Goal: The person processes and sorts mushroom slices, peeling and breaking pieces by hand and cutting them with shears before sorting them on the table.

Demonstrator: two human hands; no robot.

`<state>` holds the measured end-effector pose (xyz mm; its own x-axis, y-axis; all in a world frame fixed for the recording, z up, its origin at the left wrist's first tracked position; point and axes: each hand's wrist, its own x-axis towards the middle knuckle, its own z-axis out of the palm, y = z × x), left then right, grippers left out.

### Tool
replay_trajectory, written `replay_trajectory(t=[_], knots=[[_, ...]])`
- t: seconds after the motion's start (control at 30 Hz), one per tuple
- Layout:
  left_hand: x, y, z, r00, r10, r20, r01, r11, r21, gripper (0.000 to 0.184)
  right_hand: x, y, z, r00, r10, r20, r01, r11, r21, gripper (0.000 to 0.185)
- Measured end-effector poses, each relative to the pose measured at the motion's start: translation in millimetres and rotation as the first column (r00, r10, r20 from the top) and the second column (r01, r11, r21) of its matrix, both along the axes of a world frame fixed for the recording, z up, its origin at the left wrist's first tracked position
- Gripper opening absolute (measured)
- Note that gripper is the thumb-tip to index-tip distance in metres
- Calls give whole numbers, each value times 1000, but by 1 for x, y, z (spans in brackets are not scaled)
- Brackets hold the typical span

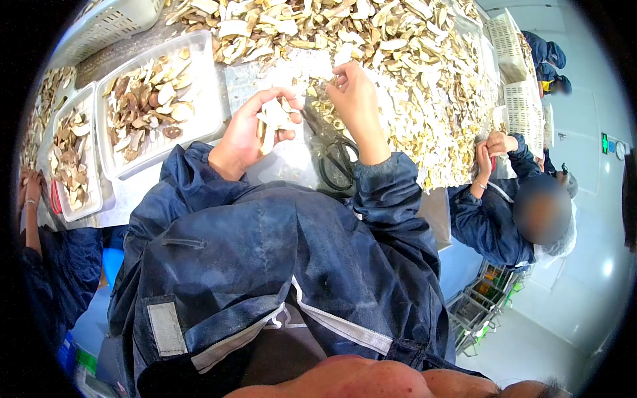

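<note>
My left hand (240, 136), palm turned up, is closed around several pale mushroom slices (277, 114) in front of my chest. To its right, my right hand (358, 103) is held over the near edge of a wide heap of sliced mushrooms (424, 93). Its fingers are curled inward near the slices; whether a piece is between them I cannot make out. Black looped handles (337, 166), apparently of scissors, lie on the table below my right wrist, partly covered by the sleeve.
Left of my hands stand a white tray (215, 99) and a narrower tray (98, 166), both holding browner slices. White crates (507, 50) line the far right. A co-worker's hands (492, 151) work at the heap's right edge; another person's hand (30, 189) is at far left.
</note>
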<state>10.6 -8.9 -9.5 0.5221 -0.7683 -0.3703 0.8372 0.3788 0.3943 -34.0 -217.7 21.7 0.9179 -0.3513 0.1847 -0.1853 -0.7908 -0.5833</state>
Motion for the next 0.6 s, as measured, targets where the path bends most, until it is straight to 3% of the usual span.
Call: replay_trajectory(t=[0.13, 0.23, 0.43, 0.6], knots=[[0, 1, -3, 1000, -9, 5, 9, 1000, -18, 33, -3, 11, 12, 999, 25, 29, -23, 999, -37, 26], [0, 1, -4, 1000, -17, 12, 17, 999, -39, 37, -6, 22, 24, 999, 43, 7, -44, 991, 124, 29], [0, 1, 2, 999, -29, 25, 30, 999, -34, 42, -9, 29, 33, 997, 64, -35, -61, 995, 78, 27], [-1, 2, 1, 999, -33, 29, 35, 999, -41, 42, -8, 24, 22, 996, 64, -66, -72, 987, -140, 27]])
